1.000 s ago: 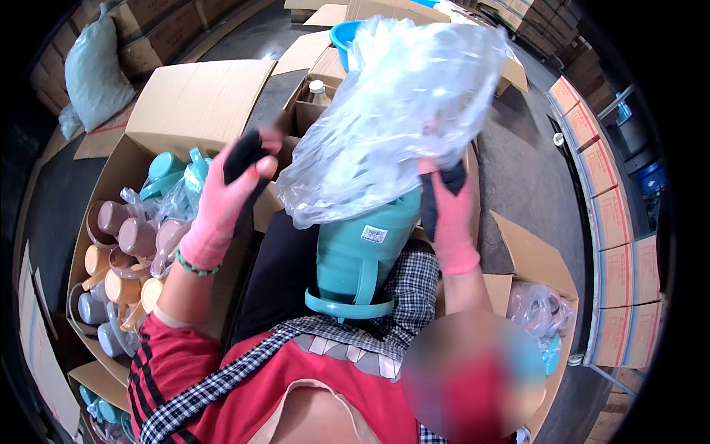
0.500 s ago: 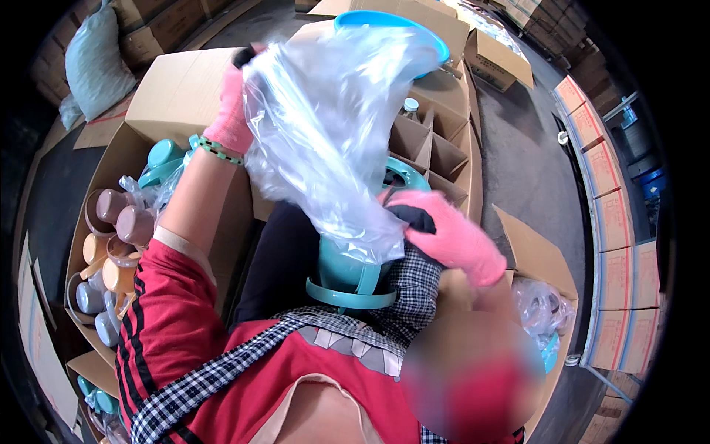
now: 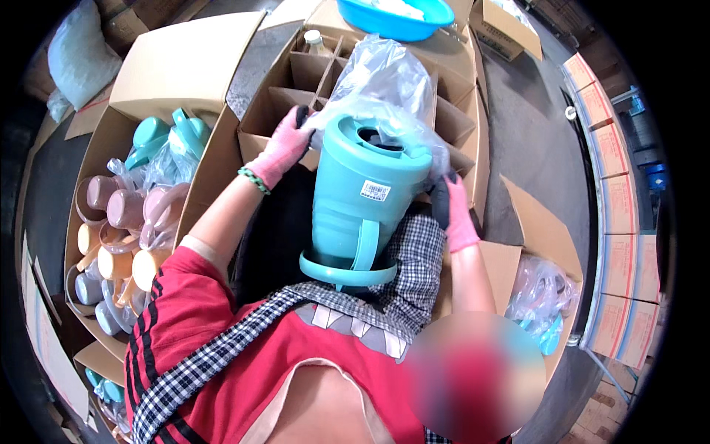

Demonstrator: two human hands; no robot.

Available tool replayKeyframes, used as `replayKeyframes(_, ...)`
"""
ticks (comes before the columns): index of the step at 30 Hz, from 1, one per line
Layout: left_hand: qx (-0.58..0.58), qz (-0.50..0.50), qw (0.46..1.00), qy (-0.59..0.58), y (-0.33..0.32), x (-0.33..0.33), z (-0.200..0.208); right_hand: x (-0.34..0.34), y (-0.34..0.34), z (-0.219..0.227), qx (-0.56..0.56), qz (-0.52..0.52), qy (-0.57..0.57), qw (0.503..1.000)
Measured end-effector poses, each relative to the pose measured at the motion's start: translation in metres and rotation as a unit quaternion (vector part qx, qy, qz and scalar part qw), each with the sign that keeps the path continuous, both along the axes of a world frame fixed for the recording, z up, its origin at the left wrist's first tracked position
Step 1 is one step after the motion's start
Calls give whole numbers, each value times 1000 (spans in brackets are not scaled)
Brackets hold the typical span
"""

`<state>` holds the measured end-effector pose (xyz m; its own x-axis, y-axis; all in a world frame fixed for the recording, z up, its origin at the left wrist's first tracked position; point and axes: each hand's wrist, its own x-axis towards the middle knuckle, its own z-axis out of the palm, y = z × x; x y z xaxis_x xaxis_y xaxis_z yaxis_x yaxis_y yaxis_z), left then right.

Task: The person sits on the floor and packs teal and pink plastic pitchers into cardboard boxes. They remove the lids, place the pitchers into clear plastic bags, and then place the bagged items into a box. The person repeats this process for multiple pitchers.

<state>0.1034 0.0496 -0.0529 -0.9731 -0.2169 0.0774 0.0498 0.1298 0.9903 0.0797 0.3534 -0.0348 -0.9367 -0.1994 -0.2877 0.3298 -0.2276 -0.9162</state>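
A teal plastic jug (image 3: 344, 200) rests across my lap, its round opening at the far end and a handle and curved band at the near end. A white printed label is on its side. Behind that far end bunches a clear plastic bag (image 3: 384, 78), with an edge lying at the jug's rim. My left hand (image 3: 285, 148), in a pink glove with dark fingertips, is closed on the bag left of the jug. On the other side my right hand (image 3: 457, 214), gloved the same way, grips the bag's edge; its fingertips are partly hidden.
A divided carton (image 3: 255, 118) with a capped bottle (image 3: 316, 43) stands ahead. At left, another carton (image 3: 92, 166) holds coloured plastic parts. A blue basin (image 3: 403, 28) sits at the far side, and a carton of bagged items (image 3: 543, 296) at right. Stacked cartons (image 3: 617, 214) line the right.
The bag, spread high over the jug before, has come down behind its far end, uncovering the body and label. My left hand has lowered; my right hand has moved beside the jug's rim.
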Motion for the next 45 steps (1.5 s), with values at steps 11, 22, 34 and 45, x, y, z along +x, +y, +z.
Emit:
replayKeyframes(11,13,-10,984,180,10,35,45,31,18,31,186,-42,207,960)
replayKeyframes(22,-560,-128,809,126,-16,111,42,69,18,13,581,285,332,686)
replayKeyframes(34,-645,-228,716,137,18,71,38,-23,8,-50,540,381,311,683)
replayKeyframes(45,-184,-425,886,27,24,152,48,78,15,76,584,460,323,586)
